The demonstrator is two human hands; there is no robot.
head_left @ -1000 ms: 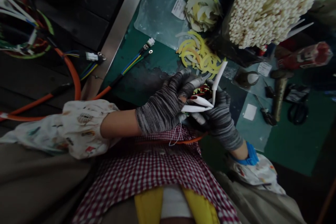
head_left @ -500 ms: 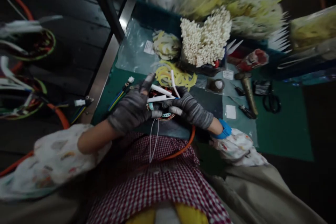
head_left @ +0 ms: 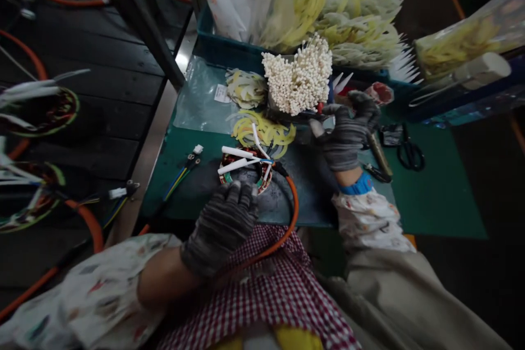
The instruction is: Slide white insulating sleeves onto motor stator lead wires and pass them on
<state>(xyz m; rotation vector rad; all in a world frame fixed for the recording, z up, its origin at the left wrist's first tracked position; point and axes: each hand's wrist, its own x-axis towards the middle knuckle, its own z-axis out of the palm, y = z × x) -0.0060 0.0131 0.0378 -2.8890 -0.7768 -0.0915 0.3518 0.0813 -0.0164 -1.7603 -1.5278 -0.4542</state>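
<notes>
A ring-shaped motor stator (head_left: pixel 266 179) with copper windings lies on the table mat, white sleeves (head_left: pixel 238 165) standing out across its top. My left hand (head_left: pixel 223 224), in a grey striped glove, is at its near rim with fingers curled against it; the fingertips are partly hidden. An orange cable (head_left: pixel 294 208) runs from the stator's right side toward my lap. Farther right, my gloved right hand (head_left: pixel 346 134) is over the tools, thumb and fingers apart, with nothing visible in it. Just behind the stator lie loose yellow strips (head_left: pixel 266 131).
A bundle of white-tipped sticks (head_left: pixel 299 79) stands behind the strips, before a teal bin (head_left: pixel 229 49) of yellowish pieces. Scissors (head_left: pixel 411 156) and a hammer (head_left: pixel 380 156) lie right. Connector wires (head_left: pixel 180 175) rest left. More wound stators (head_left: pixel 41 109) stand beyond the table's left edge.
My right hand has left the stator and moved right and away from me, over the tools. My left hand has shifted to the stator's near side. The hanging white loop no longer shows.
</notes>
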